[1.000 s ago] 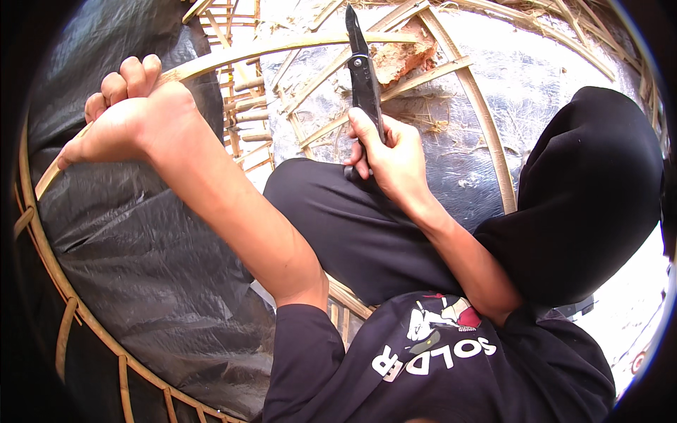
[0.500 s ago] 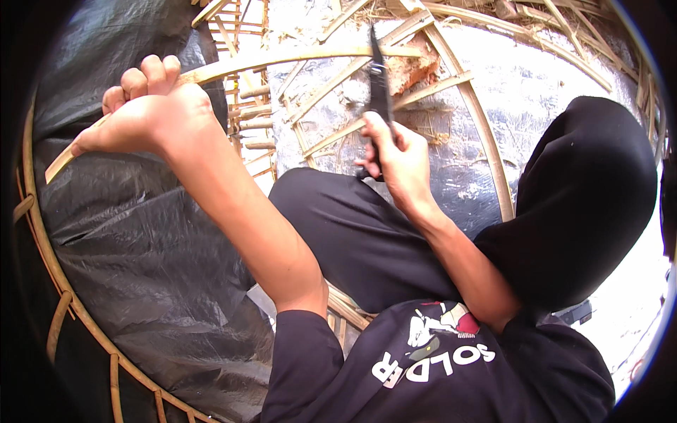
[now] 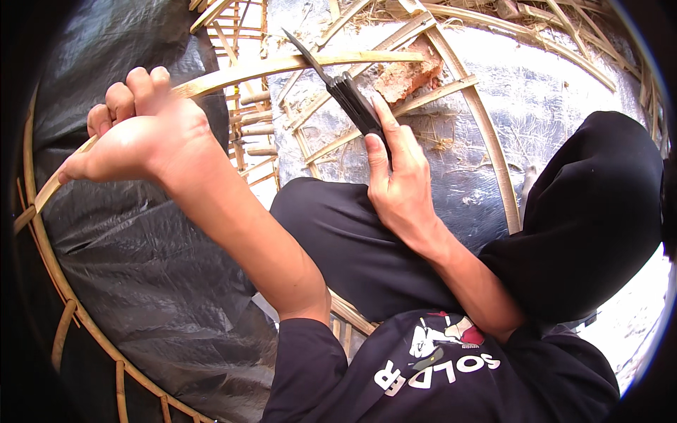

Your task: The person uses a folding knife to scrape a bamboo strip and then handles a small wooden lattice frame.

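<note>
My left hand (image 3: 144, 134) is closed around a long pale bamboo strip (image 3: 247, 72), whose short end sticks out past my thumb on the left. The strip runs right in a slight curve, its far end at a reddish brick piece (image 3: 409, 77). In my right hand (image 3: 403, 176) is a black knife (image 3: 351, 100), gripped by the handle with my index finger stretched along it. Its dark blade slants up and left across the strip; whether the edge bites into it I cannot tell.
Black plastic sheeting (image 3: 162, 247) covers the left side, bordered by a curved bamboo rail (image 3: 63, 278). Bamboo strips (image 3: 486, 148) cross the pale sheet ahead, with more piled at the upper right. My bent legs (image 3: 592, 211) in black trousers frame the working area.
The knife has slid left along the bamboo strip, from near the brick towards my left hand, and now tilts left. My left hand and the strip have shifted slightly down and left.
</note>
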Action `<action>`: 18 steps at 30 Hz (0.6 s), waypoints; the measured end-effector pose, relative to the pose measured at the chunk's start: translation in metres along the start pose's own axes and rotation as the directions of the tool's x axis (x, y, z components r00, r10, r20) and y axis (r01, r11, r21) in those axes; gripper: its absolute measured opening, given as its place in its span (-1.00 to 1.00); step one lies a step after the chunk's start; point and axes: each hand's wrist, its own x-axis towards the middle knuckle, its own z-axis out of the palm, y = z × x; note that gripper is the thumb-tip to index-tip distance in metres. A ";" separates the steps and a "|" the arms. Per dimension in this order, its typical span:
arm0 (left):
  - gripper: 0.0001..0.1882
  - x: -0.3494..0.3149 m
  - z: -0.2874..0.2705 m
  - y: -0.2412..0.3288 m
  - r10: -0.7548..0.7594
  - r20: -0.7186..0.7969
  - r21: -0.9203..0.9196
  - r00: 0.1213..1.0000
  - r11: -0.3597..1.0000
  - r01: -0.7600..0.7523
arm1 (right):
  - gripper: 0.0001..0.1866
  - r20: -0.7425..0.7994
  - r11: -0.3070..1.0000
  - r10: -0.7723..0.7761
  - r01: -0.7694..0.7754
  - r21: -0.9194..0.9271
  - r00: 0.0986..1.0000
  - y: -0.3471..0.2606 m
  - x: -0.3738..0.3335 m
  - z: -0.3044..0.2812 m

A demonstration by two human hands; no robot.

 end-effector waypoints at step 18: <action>-0.24 -0.012 0.014 0.009 0.070 0.024 0.037 0.997 0.997 -0.071 | -0.53 -0.069 0.983 -0.148 0.140 -0.117 0.987 0.001 0.005 -0.004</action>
